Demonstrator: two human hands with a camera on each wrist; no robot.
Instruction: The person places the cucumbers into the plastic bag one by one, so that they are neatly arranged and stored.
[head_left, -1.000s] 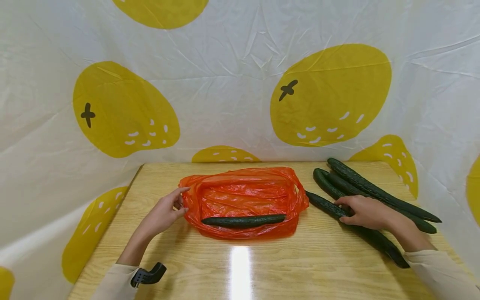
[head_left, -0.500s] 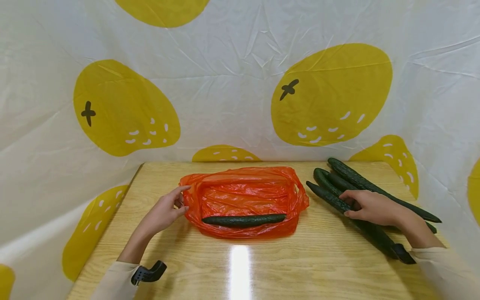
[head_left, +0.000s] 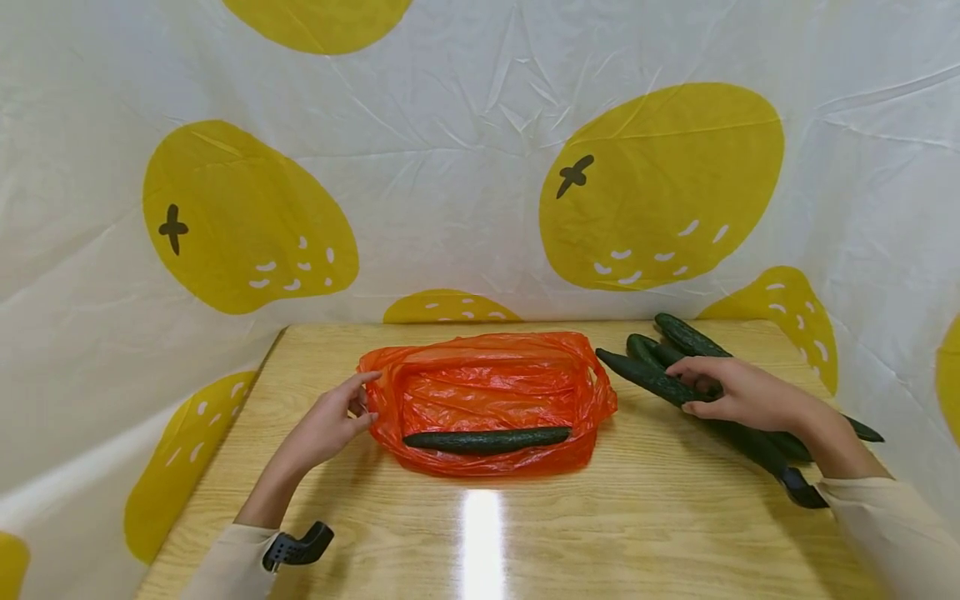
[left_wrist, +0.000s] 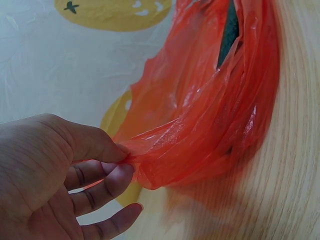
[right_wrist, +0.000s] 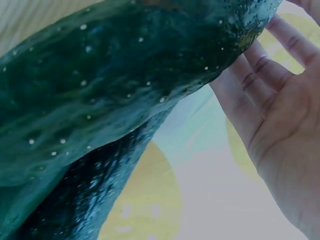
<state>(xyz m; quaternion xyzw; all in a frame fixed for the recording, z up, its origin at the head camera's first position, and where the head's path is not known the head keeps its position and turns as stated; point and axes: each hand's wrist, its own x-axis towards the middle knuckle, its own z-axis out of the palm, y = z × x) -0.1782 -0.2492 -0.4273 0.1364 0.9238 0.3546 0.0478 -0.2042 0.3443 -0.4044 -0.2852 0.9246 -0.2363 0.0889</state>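
My left hand (head_left: 326, 429) is at the left end of a red plastic bag (head_left: 480, 348), pinching its edge between thumb and fingertips (left_wrist: 120, 152). The bag's mouth faces up, and a dark green cucumber (head_left: 487, 441) lies inside along the near side. At the right, my right hand (head_left: 753, 396) grips another long cucumber (head_left: 637, 375) around its middle. This cucumber is raised, its far tip close to the bag's right end, and in the right wrist view its bumpy skin (right_wrist: 110, 75) fills the upper left.
Behind the right hand, several more cucumbers (head_left: 686, 333) lie slanted on the wooden table (head_left: 570, 533), partly covered by that hand. A white cloth (head_left: 450, 208) printed with yellow fruit hangs behind and at both sides. A black band (head_left: 296, 550) sits on the left sleeve.
The right hand has lifted the cucumber off the table and moved it up and slightly away, its far tip shifting left toward the bag. The left hand and bag have stayed put.
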